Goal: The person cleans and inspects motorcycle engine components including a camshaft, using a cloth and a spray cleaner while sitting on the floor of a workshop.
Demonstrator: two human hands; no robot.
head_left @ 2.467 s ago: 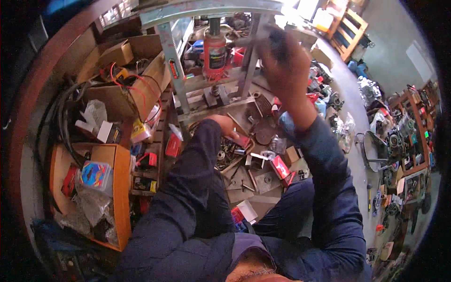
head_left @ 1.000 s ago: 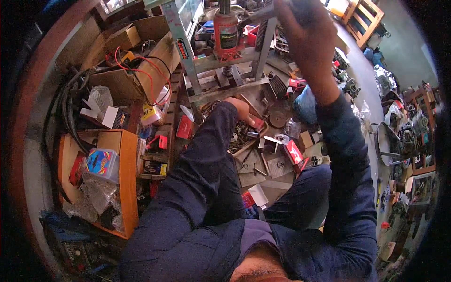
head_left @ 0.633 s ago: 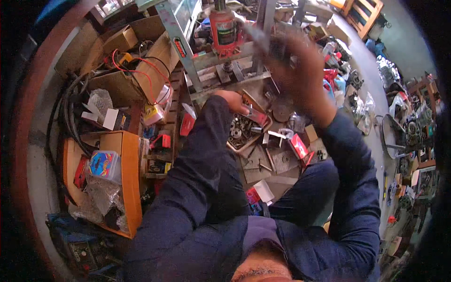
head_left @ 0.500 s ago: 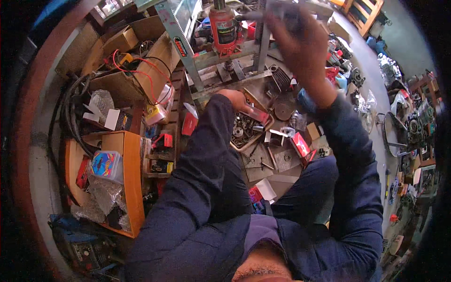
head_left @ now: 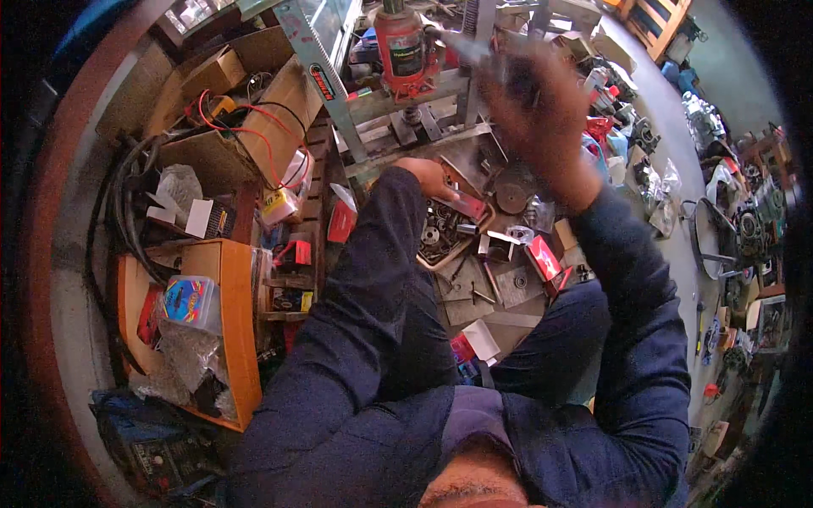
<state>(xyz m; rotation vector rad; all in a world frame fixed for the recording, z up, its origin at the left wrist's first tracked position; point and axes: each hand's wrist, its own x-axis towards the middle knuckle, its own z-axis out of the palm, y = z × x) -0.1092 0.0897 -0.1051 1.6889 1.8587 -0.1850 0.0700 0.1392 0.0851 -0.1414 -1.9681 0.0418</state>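
Note:
A red hydraulic bottle jack [head_left: 401,52] stands upright in a grey metal press frame [head_left: 345,125]. From its side, a blurred pump handle [head_left: 460,44] runs to my right hand [head_left: 538,114]. That hand is smeared by motion, its fingers curled around the handle's end. Lower down, my left hand [head_left: 425,176] is closed at one end of a small clear and red packet [head_left: 466,203], with its fingertips partly hidden. Beneath the packet is a tray [head_left: 440,264] of loose metal parts. Under the jack, metal blocks [head_left: 415,127] sit on the frame's crossbar.
An orange-brown wooden box [head_left: 237,330] and an open cardboard box [head_left: 262,140] with red cables stand at left. Near my knees lie a red and white carton [head_left: 544,256], a round metal disc [head_left: 513,188] and flat metal plates [head_left: 518,286]. Engine parts [head_left: 749,233] crowd the far right.
My right hand has moved down a little, and the jack's pump handle now slopes lower toward it. My left hand stays nearly where it was with the packet.

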